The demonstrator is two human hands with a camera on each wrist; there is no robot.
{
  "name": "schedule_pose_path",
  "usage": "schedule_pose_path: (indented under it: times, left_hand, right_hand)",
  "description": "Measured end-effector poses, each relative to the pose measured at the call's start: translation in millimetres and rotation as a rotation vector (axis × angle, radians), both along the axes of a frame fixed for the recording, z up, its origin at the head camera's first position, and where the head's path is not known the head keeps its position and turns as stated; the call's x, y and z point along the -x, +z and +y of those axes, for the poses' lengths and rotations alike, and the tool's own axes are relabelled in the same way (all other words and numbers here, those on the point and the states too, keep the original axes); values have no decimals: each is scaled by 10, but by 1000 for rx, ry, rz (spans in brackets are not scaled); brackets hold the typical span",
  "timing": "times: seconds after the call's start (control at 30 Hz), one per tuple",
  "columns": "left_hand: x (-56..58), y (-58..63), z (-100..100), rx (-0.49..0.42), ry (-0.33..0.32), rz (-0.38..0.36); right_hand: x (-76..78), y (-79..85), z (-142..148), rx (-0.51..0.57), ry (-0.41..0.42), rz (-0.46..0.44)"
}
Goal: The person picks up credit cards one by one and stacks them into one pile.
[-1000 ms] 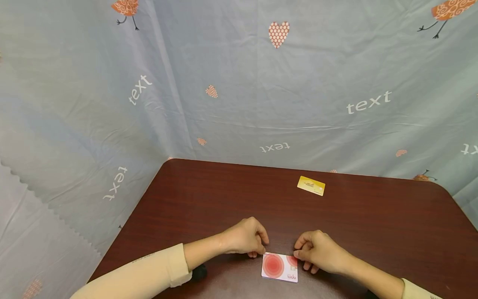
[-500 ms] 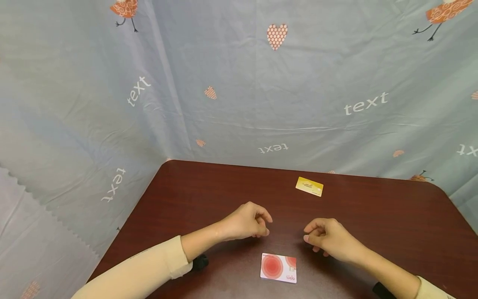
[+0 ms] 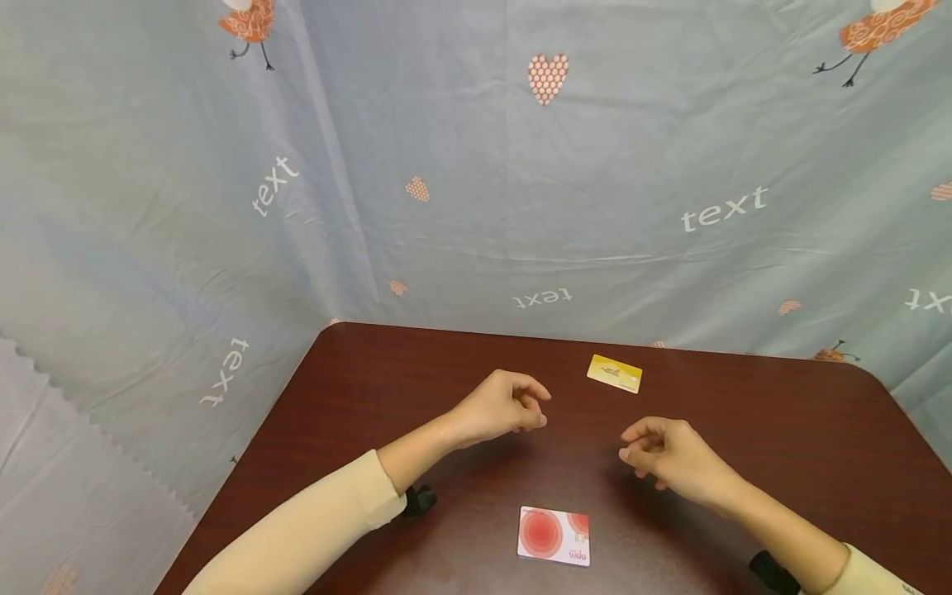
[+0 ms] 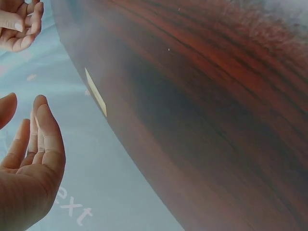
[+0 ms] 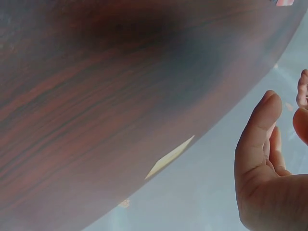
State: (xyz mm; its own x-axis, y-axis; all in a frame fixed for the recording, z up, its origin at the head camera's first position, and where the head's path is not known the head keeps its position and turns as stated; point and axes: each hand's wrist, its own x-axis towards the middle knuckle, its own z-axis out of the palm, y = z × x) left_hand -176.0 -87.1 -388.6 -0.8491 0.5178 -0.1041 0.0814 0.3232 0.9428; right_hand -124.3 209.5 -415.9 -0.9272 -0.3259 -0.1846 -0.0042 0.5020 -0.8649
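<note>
A white and pink card (image 3: 554, 536) with red circles lies flat near the front of the dark wooden table; its edge looks thick, but I cannot tell whether it is more than one card. Farther back lies a yellow card (image 3: 614, 373). My left hand (image 3: 507, 404) hovers over the table, left of the yellow card, its fingers loosely bent around nothing. To the right, my right hand (image 3: 673, 454) is also raised and holds nothing, in front of the yellow card. Both wrist views show relaxed fingers, with the yellow card (image 4: 96, 92) beyond them.
The brown table (image 3: 416, 364) has rounded far corners. Behind it and to the left hangs a pale blue curtain (image 3: 461, 124) printed with hearts and words. A dark strap piece (image 3: 420, 501) shows under the left wrist, another (image 3: 773, 572) under the right.
Both hands have left the edges of the white and pink card and moved up and forward, the right one also rightward. Both cards stay in place on the table.
</note>
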Motion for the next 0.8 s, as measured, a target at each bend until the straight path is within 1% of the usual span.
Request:
schedule_pose_path:
  times: [0.27,0.53,0.8]
  left_hand:
    - [184,-83,83,-17,41,-15]
    - [327,-116,231,-13,40,-28]
    - [482,-151,399,-6,50,-15]
  right_hand:
    - [140,-12,110,-3,-29,-7]
    - [268,-44,244,-16,-60,6]
    - [389,-59,371,-57,-82,23]
